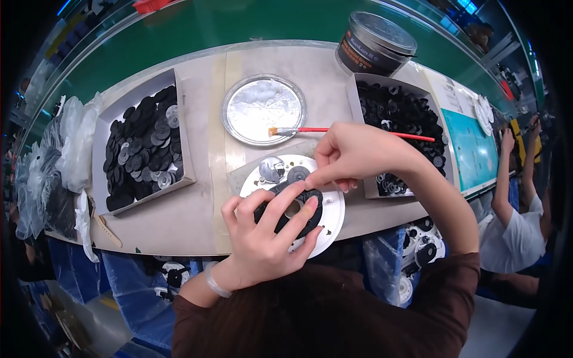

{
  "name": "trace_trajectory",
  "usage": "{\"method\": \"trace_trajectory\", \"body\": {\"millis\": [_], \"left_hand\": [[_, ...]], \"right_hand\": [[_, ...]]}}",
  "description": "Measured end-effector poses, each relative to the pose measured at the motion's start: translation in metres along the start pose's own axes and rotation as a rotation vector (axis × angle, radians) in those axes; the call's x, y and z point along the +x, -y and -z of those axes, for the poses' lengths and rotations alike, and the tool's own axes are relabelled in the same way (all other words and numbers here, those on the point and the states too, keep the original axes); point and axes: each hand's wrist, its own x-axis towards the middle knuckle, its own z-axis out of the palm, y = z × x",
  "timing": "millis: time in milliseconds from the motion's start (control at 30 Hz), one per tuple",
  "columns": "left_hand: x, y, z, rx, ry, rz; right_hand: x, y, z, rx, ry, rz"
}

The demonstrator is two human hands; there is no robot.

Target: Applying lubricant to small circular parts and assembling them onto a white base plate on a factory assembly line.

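Observation:
A white round plate [335, 219] lies at the near middle of the table on a flat, pale square sheet. A large black ring-shaped gear part [316, 219] sits on it, with a smaller dark gear [298, 174] and a shiny metal disc [272, 169] beyond. Across the black part rests my left hand [265, 235], fingers spread and touching it. My right hand [346, 156] reaches in from the right, thumb and forefinger pinched together beside the smaller gear. Whatever may be between those fingertips is too small to make out.
Behind stands a shallow tin of white grease [262, 98], a red-handled brush [364, 130] across its rim. Boxes of black gears [140, 134] and small black parts [400, 104] flank it. A large tin [375, 45] stands far right; plastic bags [77, 143] lie left. Co-workers sit at right.

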Motion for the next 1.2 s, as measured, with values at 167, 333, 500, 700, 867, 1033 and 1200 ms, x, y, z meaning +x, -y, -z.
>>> {"method": "trace_trajectory", "body": {"millis": [167, 333, 500, 700, 867, 1033, 1200], "left_hand": [[-0.001, 0.005, 0.0, -0.012, 0.059, -0.041], [0.002, 0.002, 0.003, -0.022, 0.103, -0.059], [0.0, 0.003, 0.002, -0.017, 0.1, -0.035], [0.0, 0.004, 0.002, -0.029, 0.086, -0.04], [0.0, 0.003, 0.002, -0.021, 0.091, -0.051], [-0.001, 0.006, 0.001, -0.013, 0.077, -0.069], [-0.001, 0.004, 0.0, -0.003, 0.07, -0.062]], "right_hand": [[-0.03, -0.021, 0.022, -0.462, -0.552, 0.198], [-0.058, -0.063, 0.038, -0.589, -0.698, 0.1], [-0.056, -0.062, 0.046, -0.438, -0.508, -0.211], [-0.088, -0.036, 0.054, -0.316, -0.718, 0.109], [-0.092, -0.002, 0.055, -0.266, -0.852, 0.267], [-0.037, 0.008, 0.041, -0.007, -0.958, 0.653], [0.018, 0.001, 0.011, 0.11, -0.843, 0.537]]}}
